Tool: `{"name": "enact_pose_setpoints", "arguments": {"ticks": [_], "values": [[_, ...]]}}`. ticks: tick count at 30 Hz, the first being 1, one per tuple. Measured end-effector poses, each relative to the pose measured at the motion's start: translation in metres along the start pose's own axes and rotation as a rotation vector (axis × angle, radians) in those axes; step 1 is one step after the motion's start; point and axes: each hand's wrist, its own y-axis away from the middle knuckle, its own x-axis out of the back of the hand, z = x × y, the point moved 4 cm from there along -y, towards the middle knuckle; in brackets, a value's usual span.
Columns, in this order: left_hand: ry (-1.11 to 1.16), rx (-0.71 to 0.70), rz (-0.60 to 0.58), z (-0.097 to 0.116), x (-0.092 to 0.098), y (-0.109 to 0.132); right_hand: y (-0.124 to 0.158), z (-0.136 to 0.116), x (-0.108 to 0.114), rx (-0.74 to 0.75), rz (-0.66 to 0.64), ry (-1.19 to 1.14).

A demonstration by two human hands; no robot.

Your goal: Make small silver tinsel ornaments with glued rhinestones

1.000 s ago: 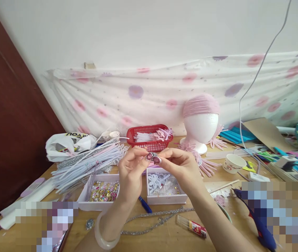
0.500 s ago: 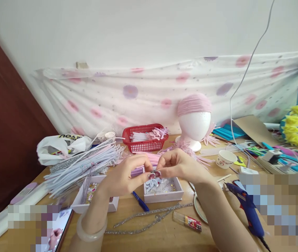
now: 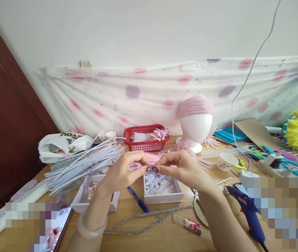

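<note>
My left hand [image 3: 128, 171] and my right hand [image 3: 180, 167] meet fingertip to fingertip above a white box [image 3: 163, 193] of white flower shapes and beads. Both pinch one small silvery piece [image 3: 152, 168] between thumbs and forefingers; I cannot make out what it is. A pale bangle [image 3: 91, 227] circles my left wrist. A second white box [image 3: 96, 201] with gold and red beads sits under my left forearm.
On the wooden table lie a bundle of white and silver stems [image 3: 80, 164], a red basket [image 3: 146, 138], a foam head with pink yarn [image 3: 195, 120], a paper cup [image 3: 226, 161], a blue glue gun [image 3: 246, 206], a blue pen [image 3: 137, 198], a silver chain [image 3: 149, 218], a lighter [image 3: 187, 224].
My hands dropped from chest height toward the white box, then lifted slightly, still pinching the same small piece. The view shifted a little sideways.
</note>
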Motion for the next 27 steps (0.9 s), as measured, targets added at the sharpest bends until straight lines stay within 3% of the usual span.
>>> {"name": "enact_pose_setpoints", "arguments": {"ticks": [6, 13, 19, 22, 27], "values": [[0.01, 0.08, 0.196, 0.002, -0.002, 0.004, 0.002, -0.01, -0.001, 0.086, 0.169, 0.037], [0.332, 0.119, 0.458, 0.002, -0.008, 0.006, -0.003, -0.006, -0.018, 0.111, 0.314, -0.273], [0.62, 0.118, 0.626, -0.007, -0.03, 0.003, -0.003, 0.002, -0.036, 0.155, 0.493, -0.519], [0.624, 0.148, 0.55, -0.007, -0.031, 0.001, -0.003, 0.002, -0.026, 0.156, 0.497, -0.471], [0.322, 0.166, 0.152, 0.0, -0.016, 0.001, -0.002, 0.002, -0.001, 0.01, 0.243, -0.242]]}}
